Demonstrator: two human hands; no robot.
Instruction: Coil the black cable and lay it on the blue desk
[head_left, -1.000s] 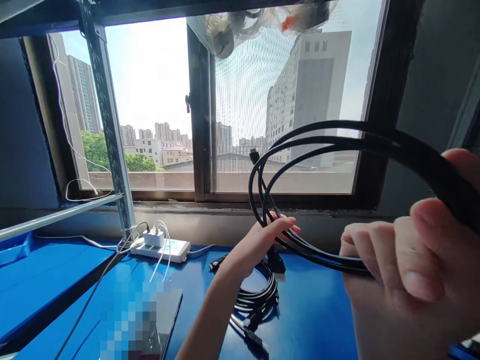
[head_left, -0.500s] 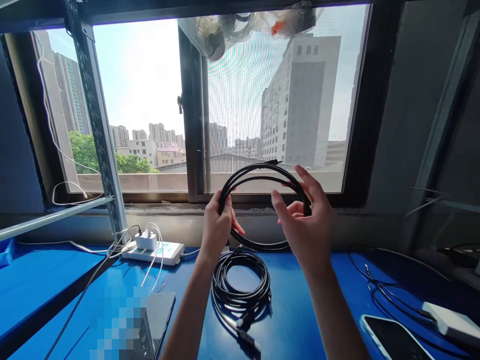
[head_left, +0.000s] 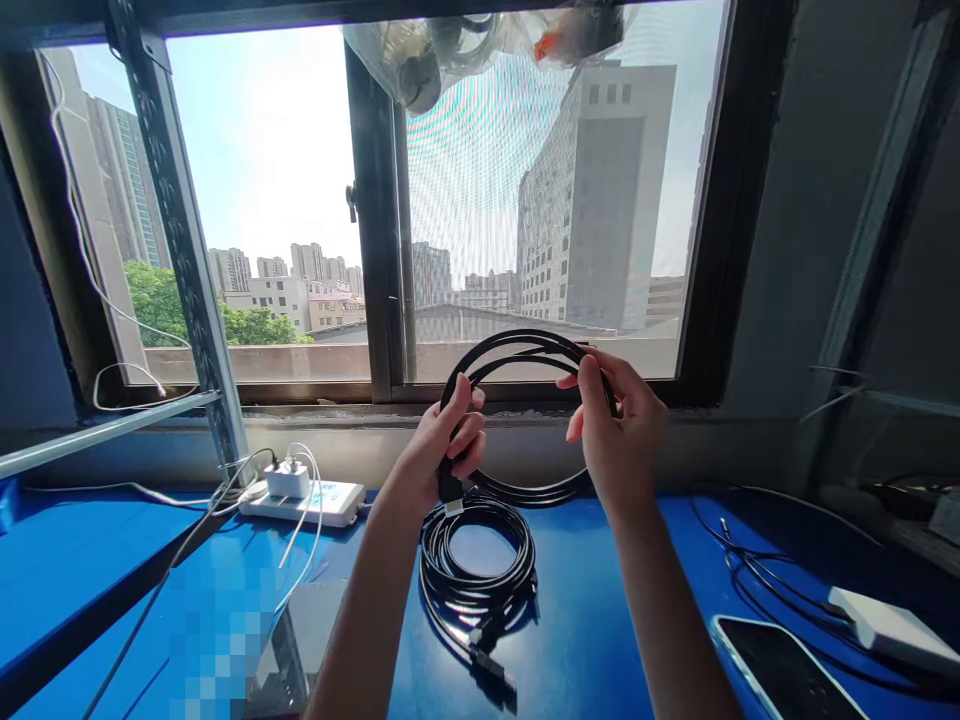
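Note:
A looped black cable (head_left: 517, 340) hangs in the air between my two hands, above the blue table (head_left: 577, 610). My left hand (head_left: 454, 430) is closed around the coil's left side, and a black plug with a metal end (head_left: 451, 505) sticks out below the fingers. On the right side of the loop, my right hand (head_left: 622, 405) grips the strands between thumb and fingers. Beneath the held loop, a second coil of black cable (head_left: 480, 590) lies on the table, its plugs (head_left: 491, 665) pointing toward me.
On the left stands a white power strip (head_left: 322, 500) with a charger (head_left: 287, 480) and white cords. A metal shelf post (head_left: 180, 230) rises beside it. At right lie a phone (head_left: 780, 670), a white box (head_left: 892, 625) and black cables. Plastic bags (head_left: 442, 60) hang before the window.
My right hand's fingers, spread before, have closed on the right side of the loop. My left thumb has moved up along the cable, and a plug now shows below my left hand.

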